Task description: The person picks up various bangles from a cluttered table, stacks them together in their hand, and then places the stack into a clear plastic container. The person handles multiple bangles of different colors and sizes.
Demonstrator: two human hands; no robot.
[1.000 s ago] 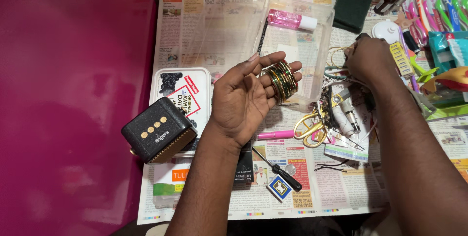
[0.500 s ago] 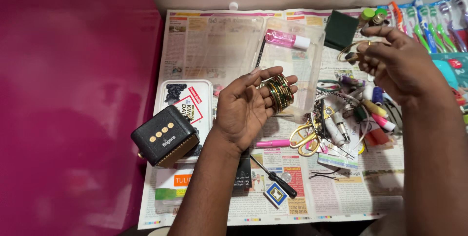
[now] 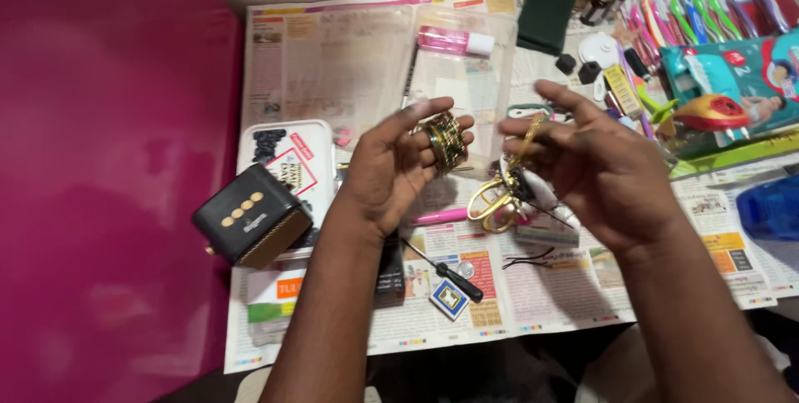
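Left hand [image 3: 391, 172], palm up, grips a stack of bangles [image 3: 445, 140] in curled fingers above the newspaper [image 3: 333, 62]. Right hand [image 3: 595, 166] pinches a single gold bangle [image 3: 529, 138] just beside the stack, not touching. Scissors [image 3: 493, 203] lie beneath, a black speaker [image 3: 250, 218] at left.

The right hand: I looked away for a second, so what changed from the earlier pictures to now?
The right hand left the clutter on the right, picked up a gold bangle and carried it toward the left hand. The left hand stayed palm-up, holding its stack of bangles. The black speaker stayed put.
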